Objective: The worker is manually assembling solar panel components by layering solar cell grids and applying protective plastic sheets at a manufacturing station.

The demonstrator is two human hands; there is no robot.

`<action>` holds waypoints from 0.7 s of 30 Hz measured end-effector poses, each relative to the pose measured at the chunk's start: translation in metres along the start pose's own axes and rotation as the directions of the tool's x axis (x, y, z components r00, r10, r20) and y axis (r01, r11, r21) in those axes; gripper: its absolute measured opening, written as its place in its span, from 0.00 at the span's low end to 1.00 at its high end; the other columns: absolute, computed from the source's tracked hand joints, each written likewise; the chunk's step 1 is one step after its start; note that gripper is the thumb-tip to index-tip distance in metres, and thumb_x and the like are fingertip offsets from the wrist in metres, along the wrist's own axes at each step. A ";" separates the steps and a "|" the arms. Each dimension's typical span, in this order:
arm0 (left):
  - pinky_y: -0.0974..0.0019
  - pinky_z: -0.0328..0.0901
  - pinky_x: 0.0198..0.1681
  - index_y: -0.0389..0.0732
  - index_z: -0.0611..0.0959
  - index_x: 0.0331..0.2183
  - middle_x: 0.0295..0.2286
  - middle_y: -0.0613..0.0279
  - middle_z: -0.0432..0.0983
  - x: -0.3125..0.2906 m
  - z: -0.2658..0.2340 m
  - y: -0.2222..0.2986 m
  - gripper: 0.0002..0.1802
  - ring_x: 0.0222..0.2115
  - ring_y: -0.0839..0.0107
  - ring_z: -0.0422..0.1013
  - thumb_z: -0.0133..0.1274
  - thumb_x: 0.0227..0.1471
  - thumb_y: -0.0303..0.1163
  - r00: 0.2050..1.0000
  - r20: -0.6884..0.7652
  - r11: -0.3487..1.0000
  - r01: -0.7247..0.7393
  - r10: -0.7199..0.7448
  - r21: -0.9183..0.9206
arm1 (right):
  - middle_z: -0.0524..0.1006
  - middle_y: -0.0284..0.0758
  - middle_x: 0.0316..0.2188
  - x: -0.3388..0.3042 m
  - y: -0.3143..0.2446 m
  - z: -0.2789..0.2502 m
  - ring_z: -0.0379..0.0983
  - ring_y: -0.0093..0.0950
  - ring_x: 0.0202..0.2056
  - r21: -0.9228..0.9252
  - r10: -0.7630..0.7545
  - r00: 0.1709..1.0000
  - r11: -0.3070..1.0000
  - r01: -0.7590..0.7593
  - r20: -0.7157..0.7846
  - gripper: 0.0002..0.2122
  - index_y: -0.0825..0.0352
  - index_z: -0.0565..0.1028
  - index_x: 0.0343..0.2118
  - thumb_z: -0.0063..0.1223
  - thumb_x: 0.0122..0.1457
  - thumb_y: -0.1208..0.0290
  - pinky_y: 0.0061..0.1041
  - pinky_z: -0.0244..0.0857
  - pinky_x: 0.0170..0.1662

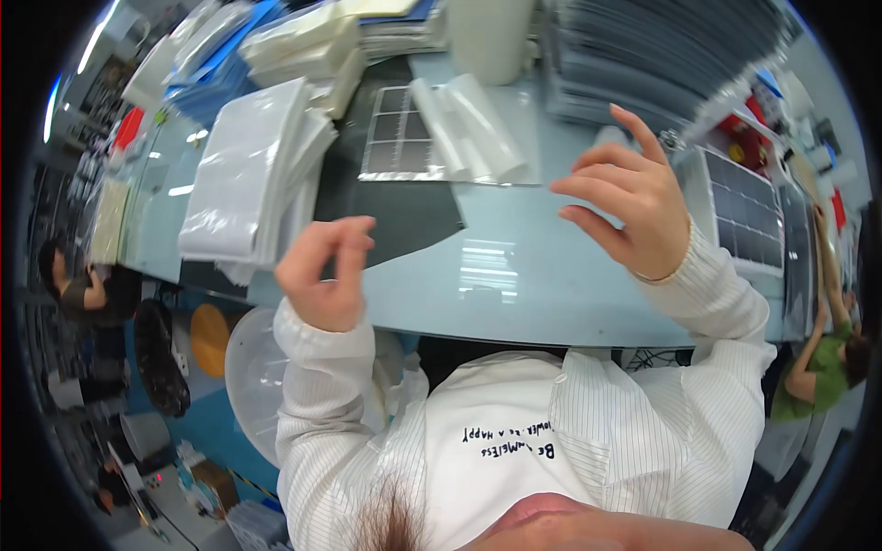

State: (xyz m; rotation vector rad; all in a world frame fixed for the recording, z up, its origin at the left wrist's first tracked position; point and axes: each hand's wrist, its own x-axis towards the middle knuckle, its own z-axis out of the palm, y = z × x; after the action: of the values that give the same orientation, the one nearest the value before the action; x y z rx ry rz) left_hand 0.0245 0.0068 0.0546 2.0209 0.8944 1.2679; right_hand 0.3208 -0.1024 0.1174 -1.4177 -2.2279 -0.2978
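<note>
My left hand [329, 273] is raised over the front left of the table, beside a stack of white plastic-wrapped sheets [241, 174]. Its fingers curl in and the fingertips come together, with nothing visible between them. My right hand [634, 191] hovers over the right side with fingers apart, holding nothing. Beyond and between both hands lies a dark gridded sheet [401, 138] with pale edges. A curled translucent film [487, 129] covers its right part. Beneath the sheet a dark mat [404, 219] spreads across the table's left and middle.
Dark sheets form a tall stack [634, 60] at the back right, next to a white cylinder [490, 41]. Packs of white sheets [303, 46] stand at the back left. Another gridded panel [746, 211] lies right. A round translucent bin [253, 386] stands below the table's left edge.
</note>
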 end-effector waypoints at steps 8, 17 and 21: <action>0.72 0.65 0.23 0.35 0.83 0.26 0.20 0.58 0.76 0.008 0.150 0.066 0.02 0.18 0.70 0.71 0.57 0.45 0.20 0.811 0.506 0.951 -0.196 0.295 -0.240 | 0.79 0.35 0.26 -0.138 0.099 -0.083 0.74 0.30 0.28 -0.074 0.307 0.949 0.947 -0.312 -0.074 0.05 0.68 0.79 0.32 0.57 0.51 0.79 0.34 0.61 0.53; 0.61 0.65 0.44 0.38 0.79 0.40 0.44 0.56 0.75 -0.021 0.296 0.127 0.14 0.41 0.56 0.68 0.52 0.47 0.21 0.630 0.595 0.844 -0.196 0.499 -0.499 | 0.79 0.37 0.28 -0.184 0.168 -0.084 0.74 0.33 0.30 0.016 0.317 0.948 0.948 -0.317 -0.020 0.06 0.68 0.79 0.33 0.58 0.52 0.76 0.26 0.66 0.34; 0.56 0.60 0.51 0.40 0.73 0.50 0.51 0.54 0.68 -0.037 0.330 0.144 0.24 0.46 0.51 0.64 0.51 0.49 0.24 0.642 0.576 0.857 -0.299 0.506 -0.420 | 0.78 0.37 0.27 -0.167 0.189 -0.063 0.74 0.34 0.30 0.175 0.186 0.982 0.967 -0.186 0.018 0.06 0.68 0.79 0.33 0.59 0.52 0.74 0.27 0.67 0.34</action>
State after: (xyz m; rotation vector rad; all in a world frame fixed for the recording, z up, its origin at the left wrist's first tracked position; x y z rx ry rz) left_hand 0.3492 -0.1497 0.0208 2.2481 -0.1126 0.6830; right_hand 0.5657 -0.1781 0.0738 -1.5158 -2.0468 -0.0353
